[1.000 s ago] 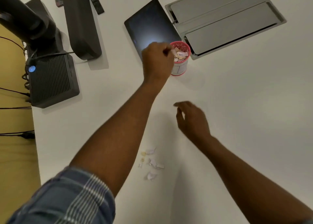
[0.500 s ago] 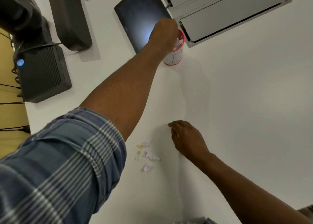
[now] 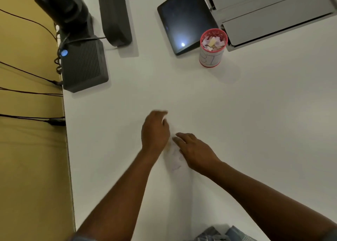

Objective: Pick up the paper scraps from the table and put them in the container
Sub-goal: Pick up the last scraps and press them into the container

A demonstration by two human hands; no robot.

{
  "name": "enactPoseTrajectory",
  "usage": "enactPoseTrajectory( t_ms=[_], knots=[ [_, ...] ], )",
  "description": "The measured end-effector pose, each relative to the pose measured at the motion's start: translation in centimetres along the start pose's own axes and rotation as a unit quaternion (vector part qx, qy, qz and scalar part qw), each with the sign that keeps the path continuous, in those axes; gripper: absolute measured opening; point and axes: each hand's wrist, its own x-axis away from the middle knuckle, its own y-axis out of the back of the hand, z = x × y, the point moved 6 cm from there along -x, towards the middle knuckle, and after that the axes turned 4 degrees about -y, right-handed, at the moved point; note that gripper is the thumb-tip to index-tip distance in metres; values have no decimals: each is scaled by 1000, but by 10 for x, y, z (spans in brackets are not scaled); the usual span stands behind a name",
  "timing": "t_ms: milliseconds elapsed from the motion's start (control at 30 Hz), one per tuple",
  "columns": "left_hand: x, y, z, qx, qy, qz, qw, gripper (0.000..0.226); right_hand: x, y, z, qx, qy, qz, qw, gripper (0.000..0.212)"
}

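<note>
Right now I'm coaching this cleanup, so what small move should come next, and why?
Probably pinch up the blurred paper scraps lying between the hands. The left hand and right hand are both down over that spot on the white table, and the red-rimmed cup, already full of scraps, stands apart, farther back beside the tablet.

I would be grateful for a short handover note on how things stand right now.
Left hand: low over the table, fingers curled; blur hides whether it holds anything.
Right hand: open, fingers relaxed on the table.
Scraps: a few blurred white bits lie between the hands.
Cup: upright beside the tablet, full of scraps.
Left to do: pick up the last bits and drop them in the cup.
</note>
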Motion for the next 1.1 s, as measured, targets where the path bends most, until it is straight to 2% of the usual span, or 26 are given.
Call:
enactPoseTrajectory(
  t_ms=[100,167,233,300,367,500,633,767,1000,1100],
  knots=[
    [56,-24,48,-15,89,146,985,48,-7,-8,15,57,51,25,997,57],
    [84,-36,62,-7,103,212,972,72,-11,-12,22,102,88,50,990,56],
    [99,-43,65,-10,101,209,973,88,-13,-13,25,123,117,65,983,50],
    [105,-50,59,-23,96,190,977,93,-9,-11,24,128,128,63,981,40],
    [110,-53,50,-29,83,168,982,84,-1,-9,19,120,116,56,984,34],
    [121,-58,36,-32,42,135,989,47,19,-7,12,88,66,49,993,33],
    [134,-56,36,36,97,87,991,10,40,-14,14,104,36,77,991,38],
    [141,-54,37,40,76,56,995,16,54,-21,18,118,20,76,990,28],
    [139,-59,37,-36,22,75,996,22,57,-28,13,110,-11,57,992,21],
    [137,-52,34,-21,19,56,998,18,51,-26,13,91,-35,23,995,19]
  ],
)
